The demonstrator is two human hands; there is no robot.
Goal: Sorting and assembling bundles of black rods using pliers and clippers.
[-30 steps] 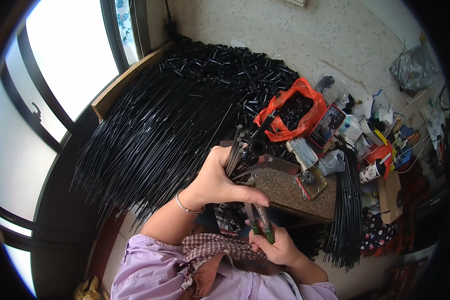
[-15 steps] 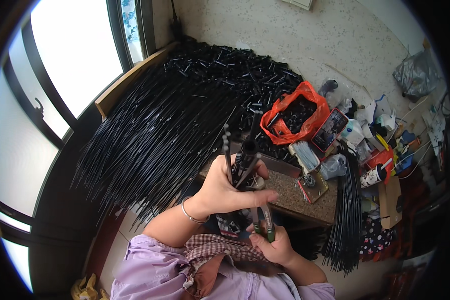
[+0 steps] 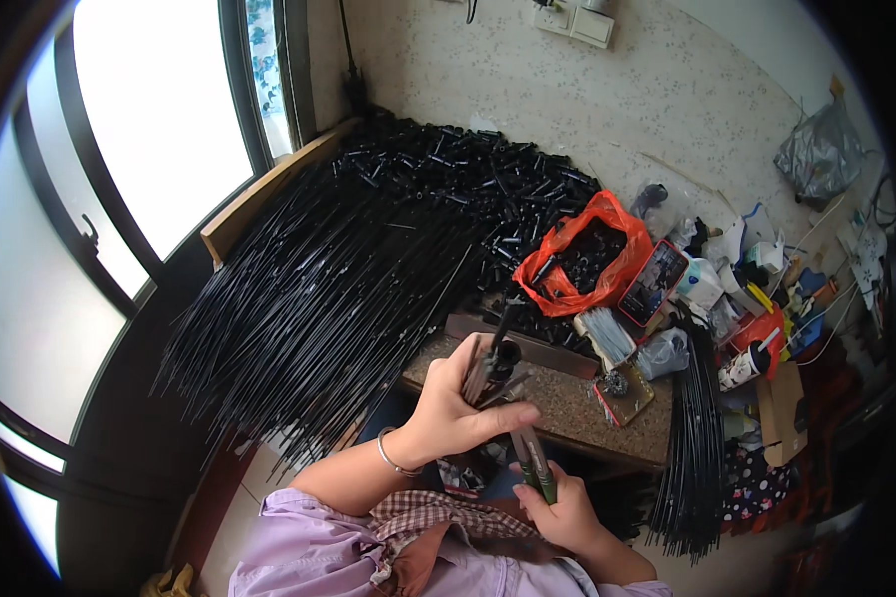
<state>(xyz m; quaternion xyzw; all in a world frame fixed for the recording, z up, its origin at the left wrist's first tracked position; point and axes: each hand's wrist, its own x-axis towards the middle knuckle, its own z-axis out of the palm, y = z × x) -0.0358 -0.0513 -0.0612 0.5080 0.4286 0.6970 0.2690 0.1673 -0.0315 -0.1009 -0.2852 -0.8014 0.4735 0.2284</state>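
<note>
My left hand [image 3: 448, 413] is closed round a bundle of dark rods [image 3: 479, 380] gathered about a short black tube [image 3: 508, 352], much like part of an umbrella frame. The tube's open mouth points up, and some rod ends stick out above my fingers. Just below and to the right, my right hand [image 3: 565, 509] grips pliers [image 3: 540, 480] by their green handles. Their grey jaws reach up to beneath my left thumb; where the tips end is hidden.
Long thin black rods [image 3: 299, 289] cover the table's left, with short black tubes [image 3: 448, 149] heaped behind. On the right are a red plastic bag [image 3: 619, 214] of small black parts, a phone [image 3: 653, 283], a patterned cup [image 3: 739, 370] and a hanging rod bundle [image 3: 689, 448]. A speckled board [image 3: 587, 413] lies ahead.
The view has tilted up, so the scene sits lower and wall switches show. My left hand has turned the bundle slightly, and the pliers stay in my right hand close beneath it.
</note>
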